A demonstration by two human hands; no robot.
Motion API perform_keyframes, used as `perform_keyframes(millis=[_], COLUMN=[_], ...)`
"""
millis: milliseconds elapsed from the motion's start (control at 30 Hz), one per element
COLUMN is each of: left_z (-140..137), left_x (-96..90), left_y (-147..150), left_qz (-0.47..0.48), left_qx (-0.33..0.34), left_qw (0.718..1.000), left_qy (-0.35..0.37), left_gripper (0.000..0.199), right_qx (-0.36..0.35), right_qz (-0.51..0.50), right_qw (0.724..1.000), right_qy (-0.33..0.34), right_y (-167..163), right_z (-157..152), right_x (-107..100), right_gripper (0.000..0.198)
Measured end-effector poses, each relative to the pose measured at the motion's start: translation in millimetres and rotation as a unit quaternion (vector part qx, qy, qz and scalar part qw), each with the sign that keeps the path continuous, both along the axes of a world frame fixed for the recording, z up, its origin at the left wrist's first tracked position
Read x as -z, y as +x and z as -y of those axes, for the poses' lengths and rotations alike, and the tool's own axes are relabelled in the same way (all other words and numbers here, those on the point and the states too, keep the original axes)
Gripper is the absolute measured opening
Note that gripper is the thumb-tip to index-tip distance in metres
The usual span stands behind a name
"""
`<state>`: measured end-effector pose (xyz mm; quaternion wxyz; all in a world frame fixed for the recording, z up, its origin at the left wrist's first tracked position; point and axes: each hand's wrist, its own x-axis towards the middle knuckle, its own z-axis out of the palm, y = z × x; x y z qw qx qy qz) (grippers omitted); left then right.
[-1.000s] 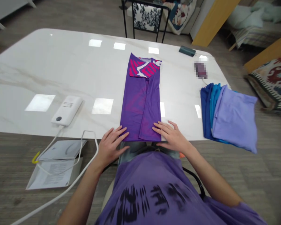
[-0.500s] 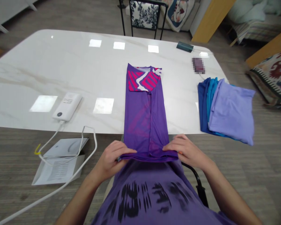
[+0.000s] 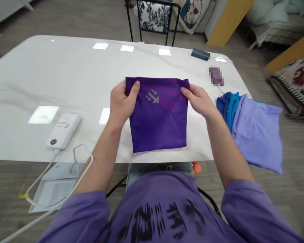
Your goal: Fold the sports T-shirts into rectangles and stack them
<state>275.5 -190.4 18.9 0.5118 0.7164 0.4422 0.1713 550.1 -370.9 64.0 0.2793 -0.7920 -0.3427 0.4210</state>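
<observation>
One purple garment (image 3: 160, 123) — in both hands (image 3: 122, 103) (image 3: 200, 100).

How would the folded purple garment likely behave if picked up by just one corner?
Probably floppy: the folded purple garment puckers near the right hand. Likely light, as the left hand and right hand grip only its upper corners. It might unfold, since no fastening shows.

This looks like a home: pale cushions (image 3: 259, 15), patterned textile (image 3: 297, 86), floral-backed chair (image 3: 154, 17).
</observation>
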Motion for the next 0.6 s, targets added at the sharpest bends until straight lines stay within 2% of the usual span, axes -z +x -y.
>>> perform_keyframes(millis=[67,133,200,267,333,400,467,533,600], left_z=[-16,-14,0,18,30,33,28,17,4], left_x=[43.5,69.8,81.6,86.2,90.0,95.3,101.5,108.0,114.5], left_y=[17,23,22,18,12,8,5,3,3], left_qz=[-0.058,-0.119,-0.161,-0.192,-0.222,-0.233,-0.23,-0.25,-0.301], left_qx=[0.033,0.083,0.157,0.229,0.275,0.294,0.261,0.172,0.089], left_qw=[0.997,0.986,0.97,0.952,0.935,0.927,0.938,0.952,0.949], left_qy=[0.048,0.082,0.091,0.069,0.032,0.011,0.019,0.035,0.03], left_gripper=[0.072,0.079,0.077,0.073,0.073,0.072,0.071,0.076,0.083], right_qx=[-0.029,-0.078,-0.133,-0.17,-0.179,-0.172,-0.144,-0.092,-0.043], right_qz=[0.095,0.163,0.179,0.172,0.165,0.163,0.177,0.207,0.235], right_qw=[0.995,0.983,0.973,0.966,0.963,0.963,0.965,0.965,0.957], right_qy=[-0.02,-0.038,-0.06,-0.089,-0.116,-0.131,-0.131,-0.134,-0.166], right_y=[4,-3,-18,-33,-44,-47,-42,-31,-20], right_z=[-13,-13,-4,7,18,26,30,29,23], right_x=[47,77,92,100,106,113,121,127,128], right_gripper=[0.072,0.074,0.074,0.074,0.076,0.078,0.08,0.084,0.086])
